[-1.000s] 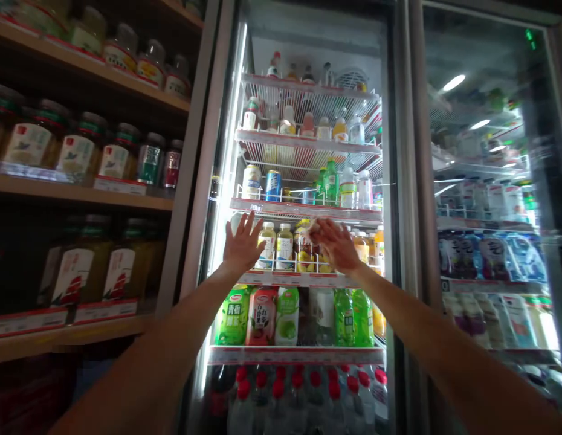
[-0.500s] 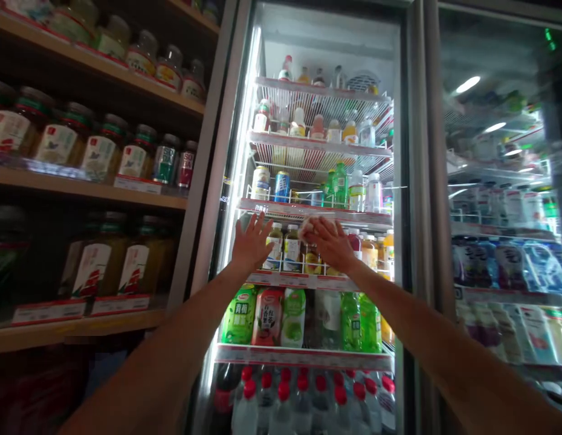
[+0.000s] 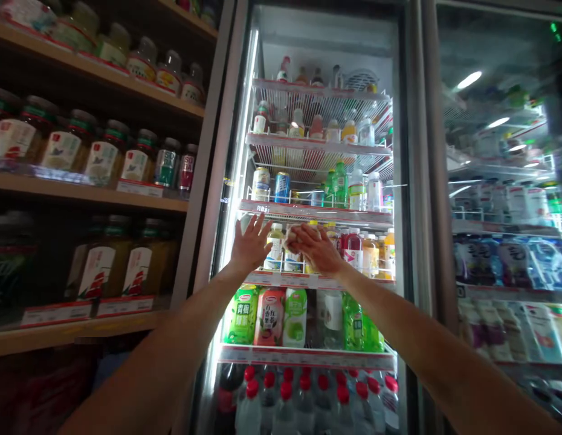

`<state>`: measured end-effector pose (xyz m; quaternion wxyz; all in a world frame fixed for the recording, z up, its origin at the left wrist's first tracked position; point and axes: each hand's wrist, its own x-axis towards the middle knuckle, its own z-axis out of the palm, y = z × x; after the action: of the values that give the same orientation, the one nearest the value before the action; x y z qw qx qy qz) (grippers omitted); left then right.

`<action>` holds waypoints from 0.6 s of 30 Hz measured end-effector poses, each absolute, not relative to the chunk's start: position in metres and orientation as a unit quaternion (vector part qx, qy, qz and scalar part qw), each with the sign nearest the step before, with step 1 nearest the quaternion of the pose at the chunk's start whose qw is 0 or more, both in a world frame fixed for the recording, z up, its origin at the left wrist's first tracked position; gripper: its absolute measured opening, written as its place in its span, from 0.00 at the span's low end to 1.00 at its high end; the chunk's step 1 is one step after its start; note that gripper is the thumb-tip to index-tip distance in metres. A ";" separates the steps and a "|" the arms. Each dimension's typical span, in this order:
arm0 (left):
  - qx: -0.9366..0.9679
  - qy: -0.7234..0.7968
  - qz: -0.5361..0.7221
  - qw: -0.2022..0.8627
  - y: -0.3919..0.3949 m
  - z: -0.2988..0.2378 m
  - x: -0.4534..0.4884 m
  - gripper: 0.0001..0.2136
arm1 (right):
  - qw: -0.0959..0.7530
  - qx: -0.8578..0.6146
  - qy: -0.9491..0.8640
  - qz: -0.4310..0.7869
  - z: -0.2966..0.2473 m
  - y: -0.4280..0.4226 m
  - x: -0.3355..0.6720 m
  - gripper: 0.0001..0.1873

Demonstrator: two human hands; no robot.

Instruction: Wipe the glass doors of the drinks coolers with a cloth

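My left hand [image 3: 251, 244] lies flat with fingers spread against the glass door [image 3: 329, 39] of a lit drinks fridge, and nothing is in it. To its right, my right hand [image 3: 319, 248] presses a pale, crumpled cloth [image 3: 290, 238] to the same glass. Most of the cloth is hidden under the fingers. Behind the glass, level with both hands, stands a row of juice bottles [image 3: 353, 251]. Below them are large green and red drink bottles [image 3: 269, 317].
Wooden shelves [image 3: 104, 190] with rows of bottles stand on the left. A metal door frame [image 3: 423, 199] separates this door from a second glass-doored fridge [image 3: 503, 229] on the right. Red-capped bottles [image 3: 303, 399] fill the bottom of the middle fridge.
My right hand has slid left across the glass with the cloth, closer to my left hand. My left hand stays in nearly the same spot.
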<state>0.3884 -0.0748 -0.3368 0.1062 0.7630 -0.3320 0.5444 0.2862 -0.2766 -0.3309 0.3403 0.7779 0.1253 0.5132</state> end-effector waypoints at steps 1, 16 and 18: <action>0.763 -0.332 0.545 0.105 -0.074 -0.337 0.390 0.26 | 0.316 0.773 0.097 0.541 -0.329 -0.287 0.280 0.21; 0.586 -0.472 0.578 0.315 -0.127 -0.335 0.370 0.22 | 0.128 0.739 0.129 0.649 -0.321 -0.272 0.315 0.24; 0.557 -0.507 0.563 0.339 -0.146 -0.333 0.362 0.22 | 0.117 0.736 0.162 0.647 -0.326 -0.275 0.314 0.23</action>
<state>0.3619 -0.1455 -0.3327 0.3392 0.5574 -0.5067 0.5634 0.3137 -0.2753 -0.3257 0.1170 0.7358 0.1616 0.6472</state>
